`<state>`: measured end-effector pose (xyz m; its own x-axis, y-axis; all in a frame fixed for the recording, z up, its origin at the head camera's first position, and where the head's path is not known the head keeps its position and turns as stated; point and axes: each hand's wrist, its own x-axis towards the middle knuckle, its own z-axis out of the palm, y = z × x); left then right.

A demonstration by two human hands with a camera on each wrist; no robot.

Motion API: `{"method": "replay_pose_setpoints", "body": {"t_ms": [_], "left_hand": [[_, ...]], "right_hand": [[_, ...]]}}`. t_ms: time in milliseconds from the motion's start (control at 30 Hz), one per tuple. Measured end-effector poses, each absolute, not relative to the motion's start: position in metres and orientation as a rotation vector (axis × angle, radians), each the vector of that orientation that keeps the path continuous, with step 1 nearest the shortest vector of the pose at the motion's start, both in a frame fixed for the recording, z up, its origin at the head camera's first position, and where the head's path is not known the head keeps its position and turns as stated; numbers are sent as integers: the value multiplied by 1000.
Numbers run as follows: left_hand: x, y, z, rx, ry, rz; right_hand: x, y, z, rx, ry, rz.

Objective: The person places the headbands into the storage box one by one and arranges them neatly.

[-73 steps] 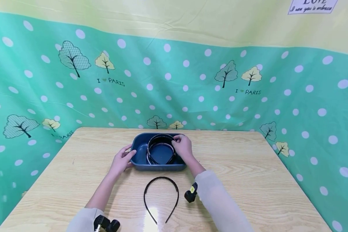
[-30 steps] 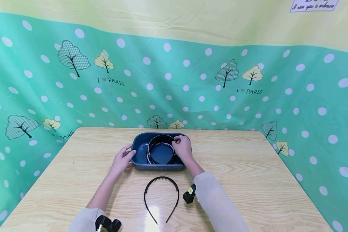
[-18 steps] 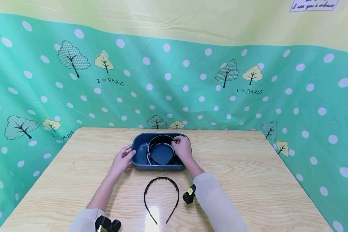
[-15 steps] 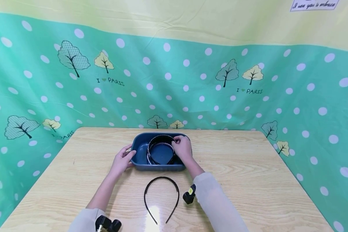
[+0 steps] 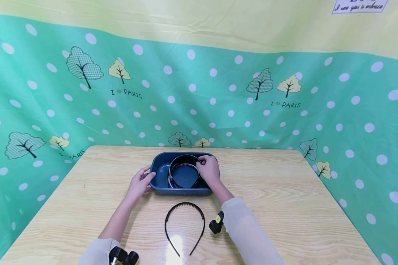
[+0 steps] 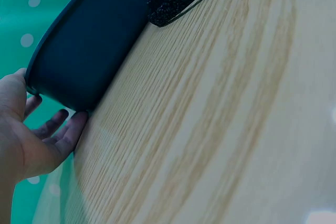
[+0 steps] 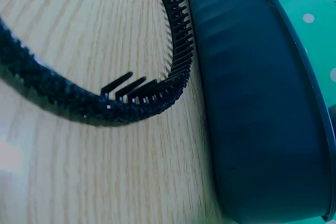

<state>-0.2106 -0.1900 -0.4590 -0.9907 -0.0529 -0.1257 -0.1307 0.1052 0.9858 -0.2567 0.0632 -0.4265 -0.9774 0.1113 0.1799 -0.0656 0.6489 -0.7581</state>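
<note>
A dark blue plastic tub stands at the table's far middle. Thumb on its rim and fingers on the outer wall, my left hand holds its left end; the left wrist view shows this hand at the tub's corner. Inside the tub, several headbands stand nested on their edges, mostly black. My right hand pinches a black one at its right side; its fingertips are partly hidden. In front of the tub lies a black toothed headband, its beaded surface clear in the right wrist view.
The light wooden table extends to both sides of the tub. A green dotted curtain hangs close behind its far edge. Wrist cameras sit on both sleeves, the right one beside the loose headband.
Over the last second nothing moves noticeably; both hands stay on the tub and headbands. Compared with the earliest frame, the right forearm sits very slightly further left.
</note>
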Motion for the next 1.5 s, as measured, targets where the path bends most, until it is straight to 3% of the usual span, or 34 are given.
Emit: {"method": "replay_pose_setpoints", "body": {"t_ms": [700, 1500], "left_hand": [[-210, -189, -460, -210, 2303, 2040], [-210, -190, -460, -207, 2324, 2022]], "right_hand": [[-256, 63, -426, 1, -2636, 1207], [-235, 76, -399, 278, -2713, 1170]]}}
